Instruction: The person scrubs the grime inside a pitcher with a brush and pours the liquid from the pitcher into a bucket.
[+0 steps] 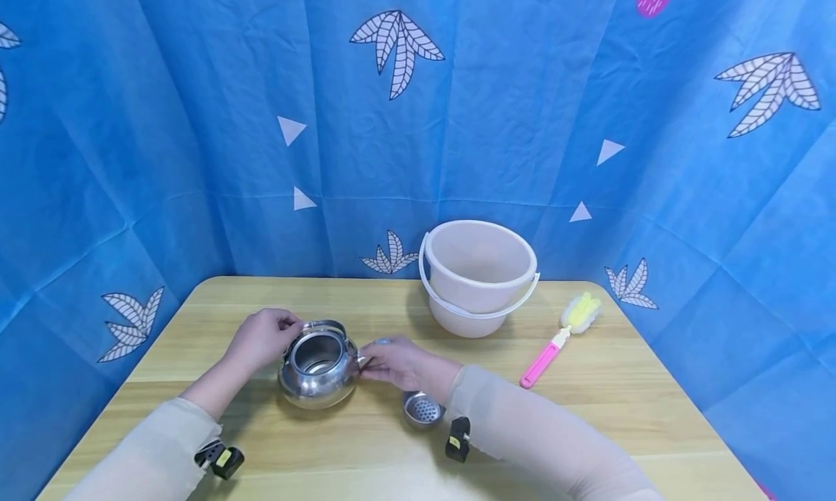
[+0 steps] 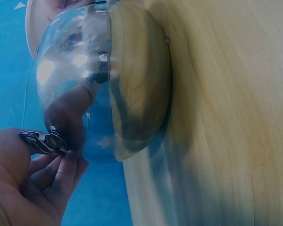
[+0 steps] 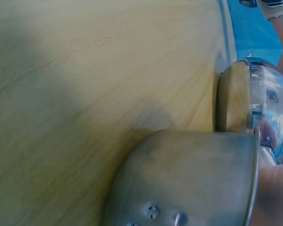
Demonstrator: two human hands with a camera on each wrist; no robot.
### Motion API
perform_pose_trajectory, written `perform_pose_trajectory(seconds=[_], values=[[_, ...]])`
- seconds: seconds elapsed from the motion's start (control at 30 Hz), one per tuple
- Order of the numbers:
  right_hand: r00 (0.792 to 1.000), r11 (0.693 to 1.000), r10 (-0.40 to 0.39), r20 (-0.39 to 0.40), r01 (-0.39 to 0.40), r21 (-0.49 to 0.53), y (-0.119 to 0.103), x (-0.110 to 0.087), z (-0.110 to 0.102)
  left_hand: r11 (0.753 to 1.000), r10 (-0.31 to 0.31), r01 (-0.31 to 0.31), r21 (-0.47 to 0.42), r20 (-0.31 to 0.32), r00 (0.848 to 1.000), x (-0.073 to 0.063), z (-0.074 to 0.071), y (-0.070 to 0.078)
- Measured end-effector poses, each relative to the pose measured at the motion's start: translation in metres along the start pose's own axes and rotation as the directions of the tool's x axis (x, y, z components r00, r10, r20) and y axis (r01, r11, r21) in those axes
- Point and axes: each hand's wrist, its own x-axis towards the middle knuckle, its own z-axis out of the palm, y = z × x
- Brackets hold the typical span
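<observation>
A shiny steel teapot [image 1: 320,385] stands on the left half of the table, its round mouth uncovered and facing up. My left hand [image 1: 264,339] pinches the teapot's hoop handle between thumb and fingers on the left side, also visible in the left wrist view beside the teapot's polished body [image 2: 137,80]. On the opposite side, my right hand [image 1: 400,363] grips the spout, which the fingers mostly cover. Beneath the right wrist sits a steel strainer cup [image 1: 423,409] with holes in its base; it looms large as a curved metal wall [image 3: 193,174] in the right wrist view.
A white bucket [image 1: 473,294] with its handle hanging down stands at the back of the wooden table [image 1: 326,457]. To its right lies a sponge brush [image 1: 545,359] with a pink handle and yellow-white head. Blue patterned curtain [image 1: 496,123] encloses the back and sides.
</observation>
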Motion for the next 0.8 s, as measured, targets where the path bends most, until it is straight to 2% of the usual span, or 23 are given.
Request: perform_pose_trajectory(seconds=[0.4,0.8], values=[[0.998,0.999,-0.015,0.065,0.017,-0.031,-0.001,-0.001,-0.007,1.000,0.006,-0.006,-0.014,-0.014,1.000,-0.002,0.001,-0.001],[0.995,0.997,-0.008,0.096,0.015,-0.074,-0.008,-0.007,-0.020,0.999,0.037,-0.038,-0.007,-0.075,0.996,-0.009,-0.004,0.001]])
